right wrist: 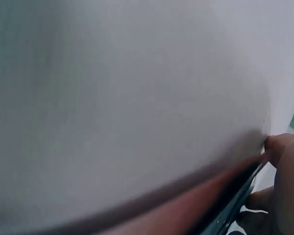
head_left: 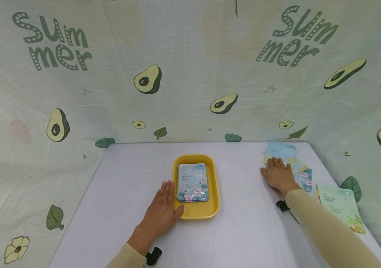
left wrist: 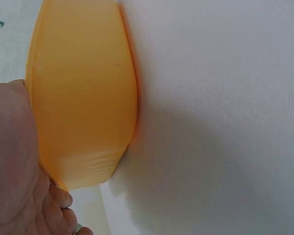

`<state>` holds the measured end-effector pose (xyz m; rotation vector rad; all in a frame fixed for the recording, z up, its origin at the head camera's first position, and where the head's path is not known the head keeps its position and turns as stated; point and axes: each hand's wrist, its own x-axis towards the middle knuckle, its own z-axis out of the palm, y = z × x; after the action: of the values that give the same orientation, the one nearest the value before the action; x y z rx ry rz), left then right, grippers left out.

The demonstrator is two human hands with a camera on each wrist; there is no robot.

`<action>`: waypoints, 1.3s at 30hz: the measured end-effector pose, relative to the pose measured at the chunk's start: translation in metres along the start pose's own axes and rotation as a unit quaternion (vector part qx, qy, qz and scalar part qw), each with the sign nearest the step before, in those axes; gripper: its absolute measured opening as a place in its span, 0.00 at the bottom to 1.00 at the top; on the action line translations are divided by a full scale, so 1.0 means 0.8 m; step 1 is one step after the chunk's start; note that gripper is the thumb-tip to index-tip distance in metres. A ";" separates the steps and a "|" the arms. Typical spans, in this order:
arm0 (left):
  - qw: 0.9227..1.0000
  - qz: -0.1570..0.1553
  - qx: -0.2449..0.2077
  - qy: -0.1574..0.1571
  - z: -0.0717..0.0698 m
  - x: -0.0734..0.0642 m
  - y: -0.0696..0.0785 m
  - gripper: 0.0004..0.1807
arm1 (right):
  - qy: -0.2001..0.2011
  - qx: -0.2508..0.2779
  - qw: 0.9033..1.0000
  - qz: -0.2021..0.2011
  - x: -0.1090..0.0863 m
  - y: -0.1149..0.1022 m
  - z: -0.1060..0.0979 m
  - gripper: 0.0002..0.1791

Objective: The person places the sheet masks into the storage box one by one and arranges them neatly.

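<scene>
In the head view, a yellow tray stands near the middle of the table. A blue flat sachet with pink flowers lies inside it. My left hand rests at the tray's left edge, fingers straight and together, thumb over the near left corner. At the right, my right hand lies over several overlapping sachets, fingers extended and thumb out to the left. A light blue sachet shows beyond its fingertips, and a flowered blue sachet beside it. The right wrist view is blurred; fingers meet a sachet's edge there.
A pale green sachet lies under and beyond the right forearm, near the table's right edge. Behind the white table hangs a cloth printed with avocados and leaves. A dark band piece sits at the left wrist.
</scene>
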<state>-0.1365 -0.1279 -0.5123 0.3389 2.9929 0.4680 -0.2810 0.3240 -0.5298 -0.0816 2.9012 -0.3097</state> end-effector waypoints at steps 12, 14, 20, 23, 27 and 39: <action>1.000 -0.003 -0.002 -0.001 0.003 0.001 0.000 0.48 | 0.036 -0.029 0.992 -0.121 -0.023 -0.056 0.029 0.39; 1.000 -0.001 0.000 0.000 0.003 0.001 0.000 0.48 | 0.036 -0.024 0.989 -0.143 -0.029 -0.068 0.036 0.38; 1.000 0.006 0.015 0.000 0.001 0.001 0.000 0.48 | 0.036 -0.021 0.981 -0.191 -0.057 -0.101 0.050 0.37; 1.000 0.009 0.015 -0.003 0.000 0.000 -0.001 0.48 | 0.041 -0.022 0.978 -0.204 -0.072 -0.113 0.058 0.37; 1.000 0.009 0.023 -0.010 -0.001 0.000 -0.002 0.49 | 0.042 -0.022 0.975 -0.215 -0.092 -0.126 0.067 0.38; 0.999 0.023 0.035 -0.014 -0.004 0.003 -0.003 0.48 | 0.113 -0.033 0.973 -0.200 -0.051 -0.120 0.019 0.38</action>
<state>-0.1397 -0.1307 -0.5099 0.4171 2.9848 0.3602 -0.2349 0.2304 -0.5149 -0.6906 3.1031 -0.3043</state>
